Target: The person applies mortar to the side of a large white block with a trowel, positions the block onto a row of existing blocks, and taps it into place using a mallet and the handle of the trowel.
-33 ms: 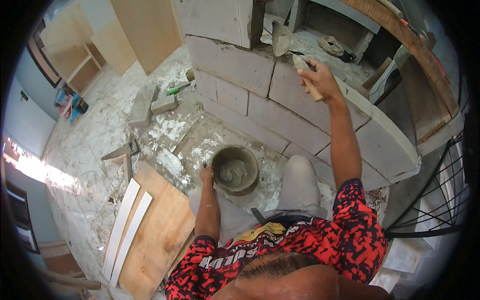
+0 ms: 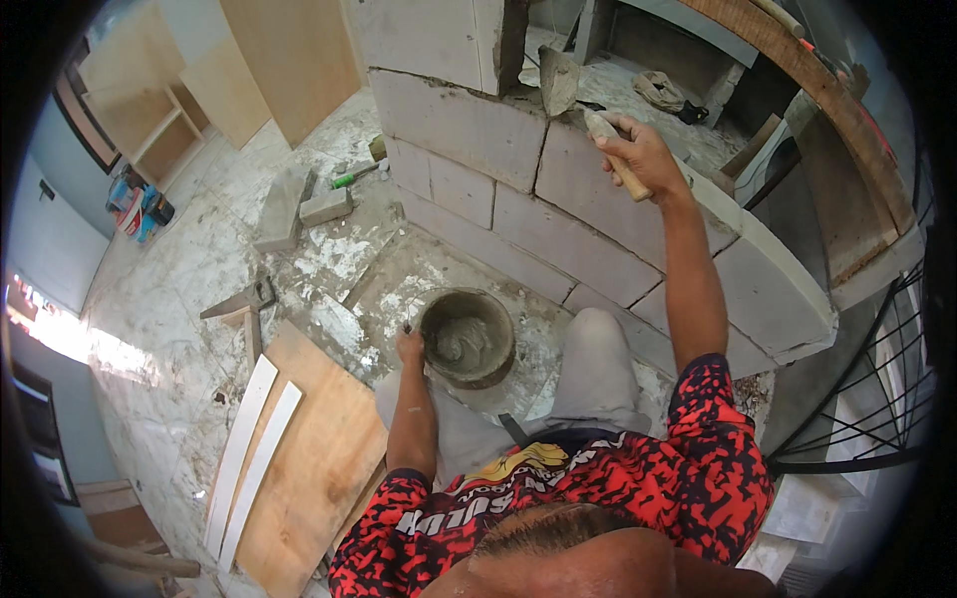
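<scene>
My right hand (image 2: pixel 643 159) is closed round the wooden handle of a trowel (image 2: pixel 560 82). The trowel's mortar-smeared blade is held at the top of a low wall of pale grey blocks (image 2: pixel 459 125), beside an upright block (image 2: pixel 429 40). Down by my left knee, my left hand (image 2: pixel 410 346) is closed at the left rim of a round dark bucket (image 2: pixel 508 344). Its fingertips are small and partly hidden against that rim. Wet grey mortar (image 2: pixel 465 344) lies inside the bucket, which stands on the floor between my knees and the wall.
A handsaw (image 2: pixel 239 299), block pieces (image 2: pixel 327 206) and a green-handled tool (image 2: pixel 354 177) lie on the splattered floor. Plywood (image 2: pixel 309 409) with white strips (image 2: pixel 261 463) is at my left. A black metal frame (image 2: pixel 857 399) stands right. Curved wood (image 2: pixel 847 110) tops the wall's far side.
</scene>
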Tool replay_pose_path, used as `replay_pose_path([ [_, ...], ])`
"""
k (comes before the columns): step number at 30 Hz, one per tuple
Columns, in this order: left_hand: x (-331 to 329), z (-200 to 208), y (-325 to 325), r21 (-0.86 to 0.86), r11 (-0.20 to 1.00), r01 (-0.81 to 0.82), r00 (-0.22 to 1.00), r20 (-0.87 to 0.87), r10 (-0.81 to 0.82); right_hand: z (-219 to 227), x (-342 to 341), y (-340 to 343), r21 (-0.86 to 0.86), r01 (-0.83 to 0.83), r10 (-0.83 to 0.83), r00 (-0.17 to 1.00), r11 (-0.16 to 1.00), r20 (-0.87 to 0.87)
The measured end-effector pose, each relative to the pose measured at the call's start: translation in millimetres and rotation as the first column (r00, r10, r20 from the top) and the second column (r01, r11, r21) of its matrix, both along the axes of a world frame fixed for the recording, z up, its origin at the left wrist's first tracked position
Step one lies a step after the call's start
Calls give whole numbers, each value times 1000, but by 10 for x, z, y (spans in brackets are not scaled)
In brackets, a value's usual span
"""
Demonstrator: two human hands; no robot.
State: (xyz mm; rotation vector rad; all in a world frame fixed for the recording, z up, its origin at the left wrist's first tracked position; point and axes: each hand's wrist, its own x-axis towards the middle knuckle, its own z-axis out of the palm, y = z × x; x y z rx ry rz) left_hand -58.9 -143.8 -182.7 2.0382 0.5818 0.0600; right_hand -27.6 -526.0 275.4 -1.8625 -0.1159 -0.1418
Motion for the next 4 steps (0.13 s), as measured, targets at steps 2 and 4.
replay_pose_path([
  [2, 64, -164, 65, 11, 1000, -12, 1000, 9, 12, 144, 7, -30, -44, -66, 63, 996, 997, -65],
  [4, 137, -401, 146, -84, 995, -54, 996, 65, 60, 236, 77, -32, -95, -123, 112, 987, 988, -115],
])
